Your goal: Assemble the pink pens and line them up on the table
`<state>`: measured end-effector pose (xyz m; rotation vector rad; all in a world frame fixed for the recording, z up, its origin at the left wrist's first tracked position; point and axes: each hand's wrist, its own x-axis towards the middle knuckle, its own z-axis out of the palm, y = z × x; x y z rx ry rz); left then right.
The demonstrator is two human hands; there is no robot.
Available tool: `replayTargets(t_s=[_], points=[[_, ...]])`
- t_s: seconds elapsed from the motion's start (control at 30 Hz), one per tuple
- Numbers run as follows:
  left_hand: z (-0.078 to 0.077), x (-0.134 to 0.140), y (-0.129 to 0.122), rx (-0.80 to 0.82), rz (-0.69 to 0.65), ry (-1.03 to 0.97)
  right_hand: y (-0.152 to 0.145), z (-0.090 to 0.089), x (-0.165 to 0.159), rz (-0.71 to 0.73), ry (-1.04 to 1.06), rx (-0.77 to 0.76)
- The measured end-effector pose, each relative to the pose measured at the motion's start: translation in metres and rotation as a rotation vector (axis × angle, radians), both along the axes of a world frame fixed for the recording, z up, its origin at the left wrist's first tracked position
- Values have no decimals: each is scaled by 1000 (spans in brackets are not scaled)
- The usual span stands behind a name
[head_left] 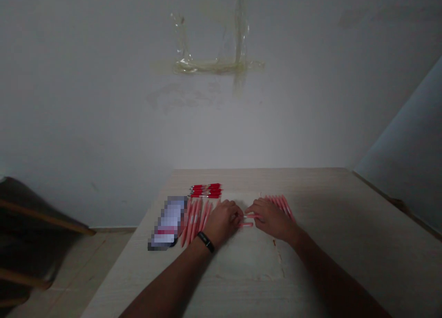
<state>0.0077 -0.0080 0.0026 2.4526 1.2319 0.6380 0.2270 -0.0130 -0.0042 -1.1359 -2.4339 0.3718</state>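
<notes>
Over the middle of the table, my left hand [223, 220] and my right hand [271, 218] face each other with fingertips close together. A slim pink pen [252, 216] runs between them, pinched at both ends. Just below it, another pink pen piece [246, 224] shows, partly hidden by my left fingers; whether it is held or lying down I cannot tell. Several pink pens [195, 220] lie side by side left of my left hand. More pink pens [285, 203] are lined up beyond my right hand, partly covered by it.
Several red pens [207, 189] lie in a stack toward the back of the table [321, 272]. A phone [169, 221] with a blurred screen rests at the left edge. Behind stands a wall [297, 101] with peeling tape [207, 68]. Dark furniture [31, 235] is at the far left.
</notes>
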Motion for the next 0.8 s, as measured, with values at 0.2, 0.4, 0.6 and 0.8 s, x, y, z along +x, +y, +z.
replayTargets(t_s=[0.2, 0.4, 0.6, 0.8], points=[[-6, 1, -1, -6, -4, -11, -1, 1, -4, -13, 14, 30], [-7, -1, 1, -19, 21, 1, 0, 5, 0, -19, 3, 77], [0, -4, 4, -41, 82, 31, 6, 12, 14, -93, 0, 110], [2, -7, 4, -15, 135, 28, 16, 14, 28, -129, -30, 122]])
